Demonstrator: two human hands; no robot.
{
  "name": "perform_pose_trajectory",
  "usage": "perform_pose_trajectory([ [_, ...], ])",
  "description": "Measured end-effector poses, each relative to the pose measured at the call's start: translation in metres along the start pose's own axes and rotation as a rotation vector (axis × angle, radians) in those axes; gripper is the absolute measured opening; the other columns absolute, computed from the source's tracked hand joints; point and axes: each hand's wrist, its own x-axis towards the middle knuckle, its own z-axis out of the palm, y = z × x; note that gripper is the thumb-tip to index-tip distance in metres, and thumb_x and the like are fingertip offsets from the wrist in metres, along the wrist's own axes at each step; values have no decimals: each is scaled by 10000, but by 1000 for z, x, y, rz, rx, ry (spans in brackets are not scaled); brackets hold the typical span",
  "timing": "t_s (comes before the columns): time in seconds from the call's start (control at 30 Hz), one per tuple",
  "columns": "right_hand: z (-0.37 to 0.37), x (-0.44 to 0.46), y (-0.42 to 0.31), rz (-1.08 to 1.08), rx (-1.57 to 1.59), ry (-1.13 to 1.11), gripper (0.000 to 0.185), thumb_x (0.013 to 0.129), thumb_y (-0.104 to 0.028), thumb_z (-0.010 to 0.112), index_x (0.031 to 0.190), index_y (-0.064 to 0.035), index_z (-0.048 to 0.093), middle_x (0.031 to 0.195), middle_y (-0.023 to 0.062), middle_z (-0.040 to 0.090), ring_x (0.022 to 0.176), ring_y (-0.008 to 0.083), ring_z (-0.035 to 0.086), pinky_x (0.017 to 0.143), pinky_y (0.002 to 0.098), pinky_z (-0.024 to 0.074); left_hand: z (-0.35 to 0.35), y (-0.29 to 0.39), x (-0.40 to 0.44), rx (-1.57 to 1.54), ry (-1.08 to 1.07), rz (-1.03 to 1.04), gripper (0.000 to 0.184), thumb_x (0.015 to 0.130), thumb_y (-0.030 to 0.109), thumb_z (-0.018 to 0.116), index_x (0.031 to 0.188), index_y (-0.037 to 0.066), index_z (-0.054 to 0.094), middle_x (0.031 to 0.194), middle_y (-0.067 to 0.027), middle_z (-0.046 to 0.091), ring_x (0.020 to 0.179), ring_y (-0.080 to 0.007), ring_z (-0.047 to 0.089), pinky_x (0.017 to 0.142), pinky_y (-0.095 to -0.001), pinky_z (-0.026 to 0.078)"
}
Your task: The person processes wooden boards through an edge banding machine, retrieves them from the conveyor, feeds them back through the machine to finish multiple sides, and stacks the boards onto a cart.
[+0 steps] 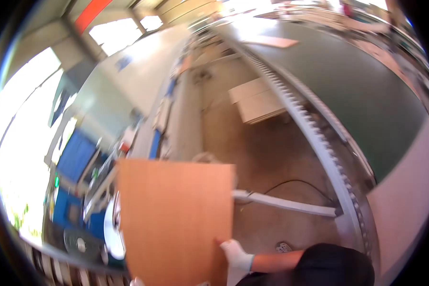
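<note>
Panel point(176, 214), wood-grain, sits left of the roller rail point(306, 121), clear of it. Right hand point(237, 256), white-gloved, clamped on the panel's rail-side edge, low down, thumb on the face; most of the panel extends above the hand and away from the rail. Left hand point(136, 282) at the panel's bottom, farther from the rail; only a sliver visible, can't tell its grip.

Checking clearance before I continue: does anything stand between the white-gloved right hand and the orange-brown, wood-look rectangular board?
Nothing visible does: the white-gloved right hand touches the orange-brown, wood-look rectangular board directly, near its lower right edge.
</note>
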Motion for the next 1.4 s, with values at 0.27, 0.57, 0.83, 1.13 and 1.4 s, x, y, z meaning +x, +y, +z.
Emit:
perform_pose_trajectory([
  [0.27,-40,14,40,498,320,51,598,982,-503,519,1396,-74,475,1430,98,511,1325,302,459,1123,471,350,112,-59,35,80,-183,34,609,895,599,522,749,18,636,796,-229,655,824,-434,625,716,-496,480],
  [0.57,-17,32,131,545,217,-49,696,956,-591,505,1427,-84,429,1470,106,462,1358,333,408,1133,518,321,145,-242,90,-205,-603,-111,661,890,641,484,1029,34,706,1050,-219,689,1037,-370,639,910,-400,483],
  [0.83,63,46,176,561,86,-1,641,949,-522,577,1407,-92,451,1436,105,491,1309,327,460,1080,523,391,146,-385,69,-14,-517,-251,676,907,632,472,958,5,719,986,-235,693,977,-404,644,863,-435,491],
  [1.13,87,57,192,629,-27,23,440,1004,-355,505,1359,-97,479,1386,115,538,1302,325,481,1102,518,378,168,-426,97,-108,-648,-369,751,929,651,432,998,-45,704,1034,-261,687,1022,-409,642,903,-439,484],
  [1.4,108,54,163,1023,133,-210,417,983,-317,536,1351,-124,504,1328,83,589,1256,307,535,1067,530,417,194,-421,141,-217,-637,-362,725,953,598,503,1080,-96,672,1010,-189,718,969,-251,658,897,-365,479],
])
